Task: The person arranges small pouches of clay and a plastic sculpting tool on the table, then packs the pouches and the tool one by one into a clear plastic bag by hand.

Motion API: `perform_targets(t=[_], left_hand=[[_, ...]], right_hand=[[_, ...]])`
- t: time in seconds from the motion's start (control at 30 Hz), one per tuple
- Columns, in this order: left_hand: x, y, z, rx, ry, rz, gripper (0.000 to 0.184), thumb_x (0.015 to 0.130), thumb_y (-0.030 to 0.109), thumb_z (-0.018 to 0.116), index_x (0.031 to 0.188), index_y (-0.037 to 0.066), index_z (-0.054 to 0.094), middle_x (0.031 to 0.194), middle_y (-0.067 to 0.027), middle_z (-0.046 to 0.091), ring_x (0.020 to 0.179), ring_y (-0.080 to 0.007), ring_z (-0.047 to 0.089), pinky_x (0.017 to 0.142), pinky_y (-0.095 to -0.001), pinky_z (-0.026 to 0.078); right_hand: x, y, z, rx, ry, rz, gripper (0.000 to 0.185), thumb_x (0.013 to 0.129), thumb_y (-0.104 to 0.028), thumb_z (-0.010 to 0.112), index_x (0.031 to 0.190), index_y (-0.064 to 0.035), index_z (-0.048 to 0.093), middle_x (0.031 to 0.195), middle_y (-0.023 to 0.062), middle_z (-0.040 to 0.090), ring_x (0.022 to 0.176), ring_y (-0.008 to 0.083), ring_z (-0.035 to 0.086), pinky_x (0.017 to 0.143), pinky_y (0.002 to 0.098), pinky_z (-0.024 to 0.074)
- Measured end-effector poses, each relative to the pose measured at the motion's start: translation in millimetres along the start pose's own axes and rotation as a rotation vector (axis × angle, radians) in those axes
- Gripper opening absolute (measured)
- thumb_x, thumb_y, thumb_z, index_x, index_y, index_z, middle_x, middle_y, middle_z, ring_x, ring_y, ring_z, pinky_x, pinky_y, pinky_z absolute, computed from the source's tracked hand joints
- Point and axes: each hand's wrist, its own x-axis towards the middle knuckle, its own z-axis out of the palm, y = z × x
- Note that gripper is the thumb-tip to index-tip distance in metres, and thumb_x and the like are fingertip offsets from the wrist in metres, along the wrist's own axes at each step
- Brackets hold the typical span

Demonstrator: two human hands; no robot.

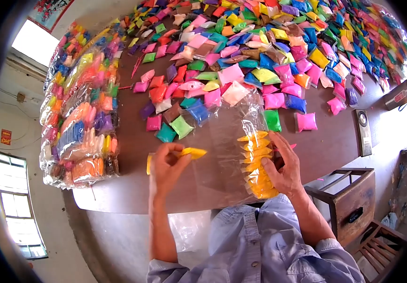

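Note:
My left hand (166, 162) is closed on a small yellow packet (194, 153), raised over the brown table (137, 195). Part of another yellow piece (148, 164) shows just left of that hand. Over to the right, a row of several yellow packets (258, 165) lies in a clear plastic bag (255, 115). My right hand (282, 165) rests along the right side of this row, its thumb and fingers apart and touching the packets. A green packet (272, 120) lies just beyond the row.
A large pile of colourful packets (231, 74) covers the table's far side. Filled clear bags (88, 122) are stacked at the left edge. On the right are a metal-coloured tool (363, 132), a dark box (400, 94) and a wooden stool (349, 203) beside the table.

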Motion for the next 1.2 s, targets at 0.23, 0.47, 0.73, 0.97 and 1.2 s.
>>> perform_targets(t=[0.23,0.47,0.73,0.97,1.2], left_hand=[[25.3,22.1,70.0,-0.281,-0.033,-0.084,0.032,0.094,0.013,0.078,0.12,-0.001,0.067,0.097,-0.0043,0.071,0.073,-0.0068,0.064,0.056,-0.0233,0.051],[31.6,29.7,108.1,-0.388,-0.061,-0.024,0.03,0.097,0.014,0.075,0.123,0.002,0.07,0.106,-0.006,0.073,0.079,-0.008,0.07,0.058,-0.0239,0.055],[37.5,24.1,102.2,0.142,-0.044,0.445,0.032,0.09,-0.003,0.072,0.121,0.005,0.071,0.105,-0.0108,0.077,0.09,-0.0173,0.075,0.076,-0.0322,0.061],[51.5,36.9,118.1,0.018,-0.165,0.434,0.029,0.086,-0.004,0.076,0.114,0.003,0.073,0.11,-0.0138,0.076,0.092,-0.0284,0.075,0.078,-0.0358,0.059],[54.9,36.5,111.4,0.106,-0.195,0.535,0.029,0.083,-0.005,0.077,0.111,0.002,0.073,0.11,-0.0129,0.073,0.088,-0.0308,0.073,0.077,-0.0346,0.058]], right_hand=[[-1.0,5.7,0.1,-0.009,0.012,-0.035,0.065,0.088,-0.004,0.073,0.15,0.0009,0.055,0.15,0.0212,0.057,0.124,0.0271,0.066,0.105,0.0343,0.0528],[3.5,-2.2,-1.8,0.166,-0.012,0.063,0.066,0.089,-0.005,0.073,0.152,0.0,0.052,0.15,0.021,0.057,0.124,0.0276,0.066,0.103,0.0345,0.0535],[23.8,4.8,-3.8,-0.033,-0.025,0.017,0.065,0.09,-0.011,0.073,0.151,-0.0001,0.053,0.147,0.0244,0.059,0.128,0.0355,0.065,0.106,0.0387,0.0523],[24.9,2.6,-1.8,-0.063,-0.018,0.013,0.065,0.089,-0.012,0.075,0.149,0.0009,0.054,0.144,0.026,0.061,0.127,0.0362,0.066,0.106,0.0392,0.0522],[25.7,-1.8,-0.1,-0.038,-0.033,0.001,0.065,0.087,-0.007,0.075,0.149,0.0012,0.054,0.145,0.0252,0.06,0.125,0.036,0.066,0.102,0.0377,0.0537]])
